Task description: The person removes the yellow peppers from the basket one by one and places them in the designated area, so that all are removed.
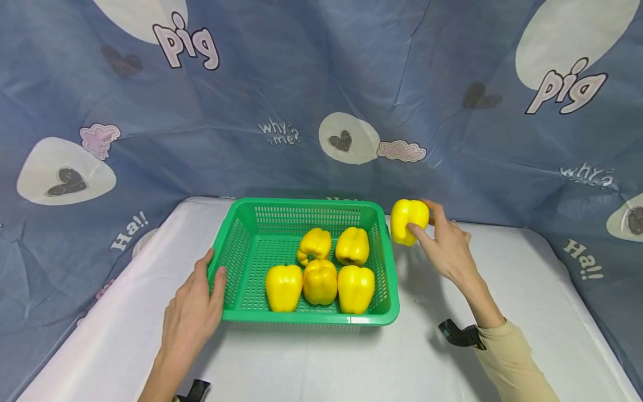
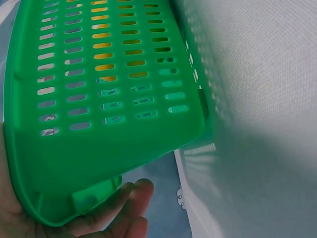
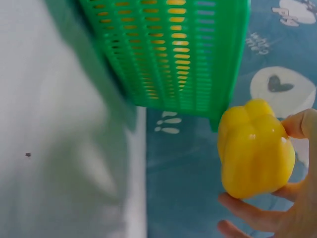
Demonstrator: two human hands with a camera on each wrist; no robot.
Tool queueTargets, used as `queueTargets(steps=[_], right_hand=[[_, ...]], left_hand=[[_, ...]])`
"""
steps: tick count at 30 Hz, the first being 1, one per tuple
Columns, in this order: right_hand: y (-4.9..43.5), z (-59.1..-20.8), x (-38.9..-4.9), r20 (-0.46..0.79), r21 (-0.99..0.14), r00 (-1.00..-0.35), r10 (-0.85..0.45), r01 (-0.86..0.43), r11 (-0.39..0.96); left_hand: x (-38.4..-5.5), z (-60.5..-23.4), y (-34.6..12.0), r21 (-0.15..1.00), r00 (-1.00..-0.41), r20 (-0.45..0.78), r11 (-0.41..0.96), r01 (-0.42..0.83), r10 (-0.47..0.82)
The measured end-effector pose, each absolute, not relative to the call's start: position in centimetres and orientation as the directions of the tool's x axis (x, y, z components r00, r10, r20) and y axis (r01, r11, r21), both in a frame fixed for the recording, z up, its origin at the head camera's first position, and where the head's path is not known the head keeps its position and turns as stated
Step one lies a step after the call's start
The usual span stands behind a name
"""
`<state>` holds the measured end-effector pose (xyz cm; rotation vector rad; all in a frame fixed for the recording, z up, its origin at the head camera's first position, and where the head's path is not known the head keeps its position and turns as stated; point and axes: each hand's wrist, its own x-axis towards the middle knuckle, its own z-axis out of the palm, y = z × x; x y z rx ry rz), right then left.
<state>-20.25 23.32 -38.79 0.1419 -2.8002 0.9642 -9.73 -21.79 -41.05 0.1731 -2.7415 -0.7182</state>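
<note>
My right hand (image 1: 449, 245) grips a yellow bell pepper (image 1: 408, 221) between thumb and fingers, raised just outside the right rim of a green plastic basket (image 1: 311, 318). The right wrist view shows that bell pepper (image 3: 255, 151) beside the basket's slotted wall (image 3: 208, 84). At the basket's left end, my left hand (image 1: 193, 310) holds the rim, thumb on the inner side and fingers outside. Its fingers (image 2: 136, 198) curl below the rim corner in the left wrist view. Several yellow bell peppers (image 1: 320, 282) sit inside the basket, in its middle and right part.
A white cloth covers the table (image 1: 346, 368) under the basket. Behind stands a blue printed fabric backdrop (image 1: 301, 72), close to the basket's far side. A black wrist strap (image 1: 459, 335) sits at the right sleeve.
</note>
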Motion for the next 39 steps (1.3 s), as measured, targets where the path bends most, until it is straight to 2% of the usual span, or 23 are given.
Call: queueTargets(steps=[5, 17, 39], right_hand=[[23.6, -40.0, -21.3, 0.125, -0.626, -0.991, -0.045, -0.114, 0.772], [23.9, -41.7, -22.7, 0.05, -0.569, -0.996, -0.078, -0.092, 0.817], [23.7, -44.3, -24.3, -0.021, -0.545, -0.986, -0.163, -0.125, 0.829]], left_hand=[[-9.7, -41.2, -21.8, 0.502, -0.948, 0.246, 0.863, -0.053, -0.201], [-9.8, -41.2, -21.8, 0.507, -0.947, 0.251, 0.861, -0.047, -0.2], [-9.7, -41.1, -21.7, 0.512, -0.947, 0.241, 0.857, -0.06, -0.21]])
